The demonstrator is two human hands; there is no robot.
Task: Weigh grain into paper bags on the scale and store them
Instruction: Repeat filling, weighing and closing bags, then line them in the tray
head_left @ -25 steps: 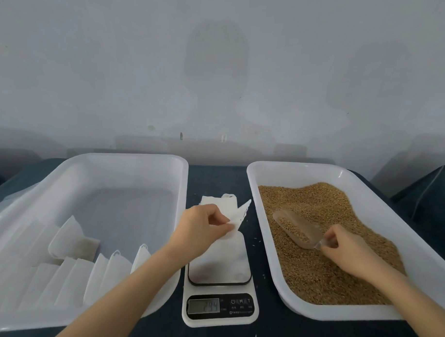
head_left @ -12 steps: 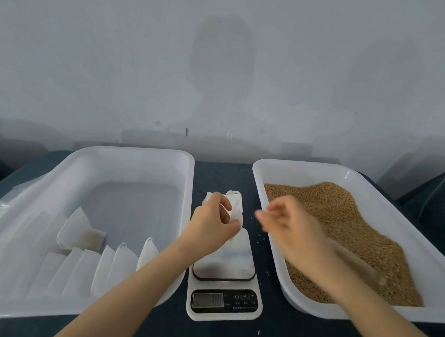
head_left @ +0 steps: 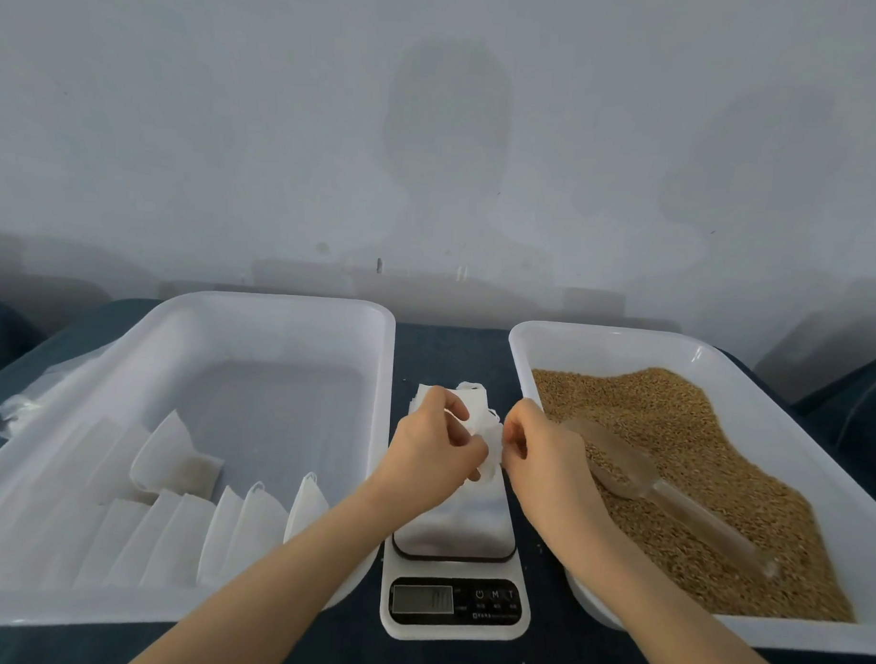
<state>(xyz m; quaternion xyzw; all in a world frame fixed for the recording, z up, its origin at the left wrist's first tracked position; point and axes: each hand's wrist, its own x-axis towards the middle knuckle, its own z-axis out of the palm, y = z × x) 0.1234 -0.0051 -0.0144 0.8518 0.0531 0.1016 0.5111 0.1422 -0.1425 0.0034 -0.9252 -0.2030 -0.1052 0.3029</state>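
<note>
Bag (head_left: 462, 519) on scale (head_left: 455, 630); left hand (head_left: 431, 455), right hand (head_left: 546, 459) pinch top edge.

Dark blue bench (head_left: 450, 347). Carries a large white rectangular plastic tray (head_left: 278, 299) on the left and a second white rectangular plastic tray (head_left: 600, 330) on the right, set apart with a strip of bare surface between. Holds a small white digital kitchen scale (head_left: 453, 628) in that gap, close to both rims. Bears crumpled clear plastic film (head_left: 21, 406) beside the left tray's outer wall, plus a few stray pale grains (head_left: 540, 548) just right of the scale.
</note>
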